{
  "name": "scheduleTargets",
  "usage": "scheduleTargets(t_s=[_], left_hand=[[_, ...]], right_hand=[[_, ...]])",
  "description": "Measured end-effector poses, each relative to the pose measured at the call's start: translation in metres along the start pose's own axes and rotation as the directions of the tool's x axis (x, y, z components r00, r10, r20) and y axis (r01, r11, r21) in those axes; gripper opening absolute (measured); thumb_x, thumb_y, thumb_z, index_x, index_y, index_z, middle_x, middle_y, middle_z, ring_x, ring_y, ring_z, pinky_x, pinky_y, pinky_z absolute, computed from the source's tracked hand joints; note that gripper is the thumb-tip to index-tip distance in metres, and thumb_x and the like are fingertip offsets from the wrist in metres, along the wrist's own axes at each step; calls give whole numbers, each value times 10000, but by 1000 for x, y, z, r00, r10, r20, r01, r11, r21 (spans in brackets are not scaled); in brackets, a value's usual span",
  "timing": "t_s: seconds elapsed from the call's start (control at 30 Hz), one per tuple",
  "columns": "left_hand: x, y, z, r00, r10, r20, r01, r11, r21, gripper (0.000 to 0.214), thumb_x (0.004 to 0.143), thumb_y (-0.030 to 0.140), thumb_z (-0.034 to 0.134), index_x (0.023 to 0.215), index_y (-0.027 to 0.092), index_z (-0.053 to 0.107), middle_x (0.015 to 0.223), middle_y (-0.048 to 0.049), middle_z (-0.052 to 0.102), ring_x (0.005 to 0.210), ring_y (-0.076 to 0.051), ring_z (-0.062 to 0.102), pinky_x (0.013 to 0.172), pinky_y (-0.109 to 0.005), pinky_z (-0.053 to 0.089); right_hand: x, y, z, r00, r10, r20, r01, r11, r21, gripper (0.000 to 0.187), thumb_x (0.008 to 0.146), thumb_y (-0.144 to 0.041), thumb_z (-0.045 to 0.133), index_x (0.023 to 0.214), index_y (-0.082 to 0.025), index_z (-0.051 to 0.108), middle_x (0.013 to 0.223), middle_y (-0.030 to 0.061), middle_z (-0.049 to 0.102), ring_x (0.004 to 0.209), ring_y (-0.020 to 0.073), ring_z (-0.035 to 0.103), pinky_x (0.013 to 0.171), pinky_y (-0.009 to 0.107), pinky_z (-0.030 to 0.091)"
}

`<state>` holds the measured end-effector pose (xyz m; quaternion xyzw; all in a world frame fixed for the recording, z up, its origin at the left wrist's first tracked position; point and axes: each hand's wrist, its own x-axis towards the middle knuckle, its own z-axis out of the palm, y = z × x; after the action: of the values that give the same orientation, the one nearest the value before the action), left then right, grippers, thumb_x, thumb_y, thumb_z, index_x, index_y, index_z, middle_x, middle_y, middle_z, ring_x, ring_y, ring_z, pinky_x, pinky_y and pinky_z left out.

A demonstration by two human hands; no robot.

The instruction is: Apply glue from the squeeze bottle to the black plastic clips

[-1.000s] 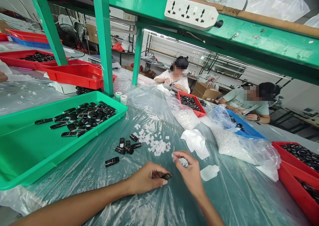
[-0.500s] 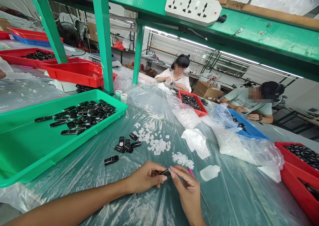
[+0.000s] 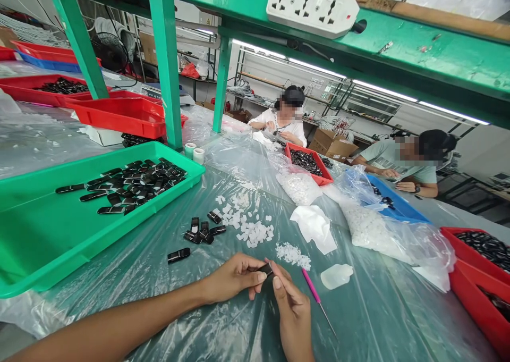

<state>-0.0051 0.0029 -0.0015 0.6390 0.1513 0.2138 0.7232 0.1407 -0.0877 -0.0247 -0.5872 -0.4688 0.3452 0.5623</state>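
Right hand (image 3: 294, 304) shifted, uncovering pink-handled tool (image 3: 316, 294) | left hand (image 3: 234, 279) pinches black part (image 3: 265, 270) over bench (image 3: 374, 309); right fingertips at its end — pinch unclear | probably light, stiff, slick — hold long sides

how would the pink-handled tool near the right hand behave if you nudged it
The pink-handled tool would probably slide easily, since it lies on shiny plastic sheeting. It may also roll a little, as its handle looks slim and rounded. Its thin shaft looks straight, so likely stiff rather than floppy.
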Motion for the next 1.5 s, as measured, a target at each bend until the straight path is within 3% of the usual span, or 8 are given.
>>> scheduleTargets(t_s=[0.13,0.3,0.37,0.47,0.57,0.63,1.17,1.5], left_hand=[[0,0,-2,1000,-16,23,15,999,50,393,843,472,519,882,103,648,655,-13,523,559,-99,495,556,-205,396],[2,2,-3,999,-30,-46,32,998,59,385,821,476,545,835,103,639,664,-9,522,569,-104,504,589,-220,404],[2,3,-3,995,-30,-91,35,998,50,381,812,473,557,774,100,623,650,-9,524,568,-106,508,593,-223,402],[1,3,-3,994,-38,-107,43,998,43,374,807,466,566,741,100,606,646,-11,529,569,-109,516,590,-224,400],[1,2,-2,994,-54,-95,60,997,54,380,801,478,567,742,104,608,668,-17,544,583,-114,530,602,-229,412],[2,2,-2,993,-63,-99,69,996,64,390,795,490,567,751,105,614,678,-20,551,589,-116,534,610,-233,421],[1,0,-2,995,-66,-73,73,993,94,367,819,463,547,843,112,653,695,-31,547,616,-129,534,624,-241,445],[0,-2,0,999,-19,-38,23,995,93,323,844,411,533,821,108,642,671,-14,496,600,-118,499,605,-234,424]], right_hand=[[1,-2,-2,999,34,9,-34,999,-40,295,863,-391,494,1085,-275,650,1200,57,593,1136,243,518,922,383,449],[21,-5,-25,987,-161,-14,150,943,-297,235,879,-338,480,1026,-265,648,1142,47,592,1098,205,513,933,360,410],[31,-3,-40,969,-246,-15,207,845,-493,219,874,-319,488,1008,-250,647,1079,55,605,1043,214,521,895,369,415],[41,1,-58,951,-298,78,247,583,-774,186,859,-264,503,928,-225,671,975,63,626,957,239,525,821,389,407],[44,5,-66,950,-275,150,246,360,-900,175,839,-202,515,853,-232,688,886,51,640,871,246,533,734,385,387],[43,7,-66,950,-269,161,242,304,-922,191,836,-178,509,833,-234,691,859,49,641,844,248,533,703,381,370],[56,16,-66,929,-308,204,302,314,-900,221,879,-205,446,888,-235,664,868,38,631,854,223,530,740,360,345],[58,15,-59,944,-299,141,261,412,-873,226,904,-233,393,828,-191,602,836,72,597,805,240,506,716,369,329]])
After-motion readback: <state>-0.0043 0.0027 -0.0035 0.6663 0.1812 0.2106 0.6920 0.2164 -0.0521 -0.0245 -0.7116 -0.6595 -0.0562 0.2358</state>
